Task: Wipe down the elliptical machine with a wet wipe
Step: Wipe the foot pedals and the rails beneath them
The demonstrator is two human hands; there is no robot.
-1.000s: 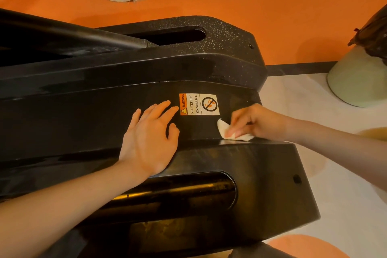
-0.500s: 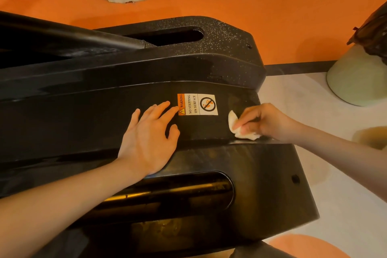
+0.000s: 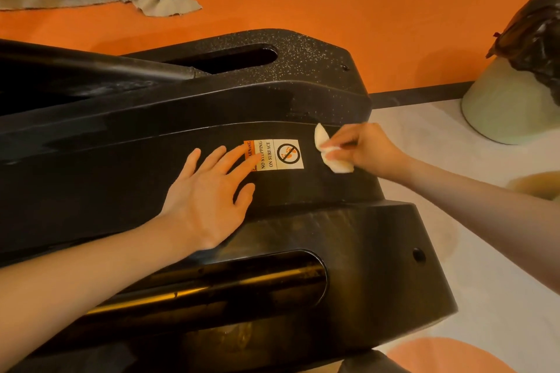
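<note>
We see the big black plastic elliptical machine housing (image 3: 127, 179) across the orange floor (image 3: 348, 0), a pale green bin with a black bag (image 3: 512, 100) at right. Our left hand (image 3: 209, 194) lies flat, fingers straight, on the housing, fingertips over the white-and-orange warning sticker (image 3: 277, 154). Our right hand (image 3: 366, 147) pinches the small white wet wipe (image 3: 331, 157), just right of the sticker, against the housing.

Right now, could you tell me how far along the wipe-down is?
Midway, it seems. The near cover shows wet streaks. The right hand pinches the wet wipe beside the warning label; the left hand braces flat. The speckled far housing remains.
</note>
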